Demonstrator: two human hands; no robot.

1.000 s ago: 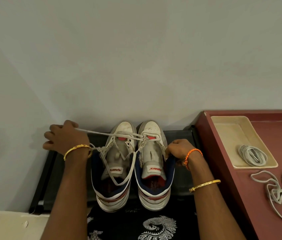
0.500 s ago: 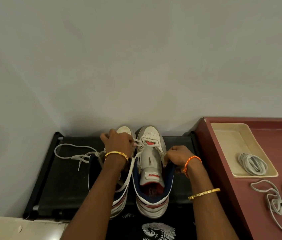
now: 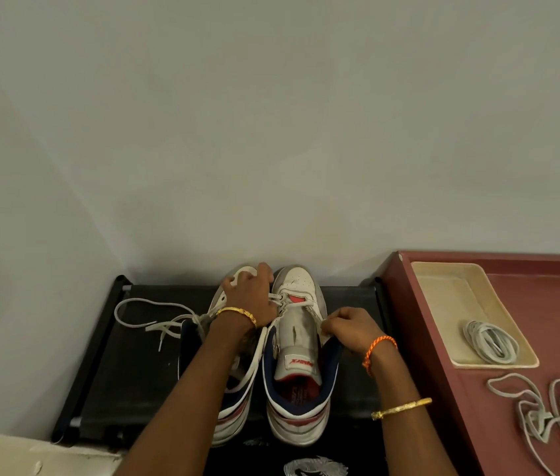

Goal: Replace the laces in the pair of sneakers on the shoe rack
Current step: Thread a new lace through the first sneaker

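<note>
Two white sneakers with navy and red trim stand side by side on the black shoe rack (image 3: 141,369), toes to the wall. My left hand (image 3: 249,292) reaches over the left sneaker (image 3: 233,417) and pinches the white lace at the lowest eyelets of the right sneaker (image 3: 300,338). My right hand (image 3: 349,326) grips the right sneaker's right eyelet flap. A loose end of white lace (image 3: 148,312) trails over the rack to the left.
A dark red table (image 3: 546,389) stands to the right. On it a cream tray (image 3: 443,304) holds a coiled white lace (image 3: 489,341), and loose laces (image 3: 553,413) lie in front. The wall is close behind the shoes.
My left hand came back from the far left of the rack to the sneakers' toe end, dropping the pulled lace slack on the rack. My right hand kept its place.
</note>
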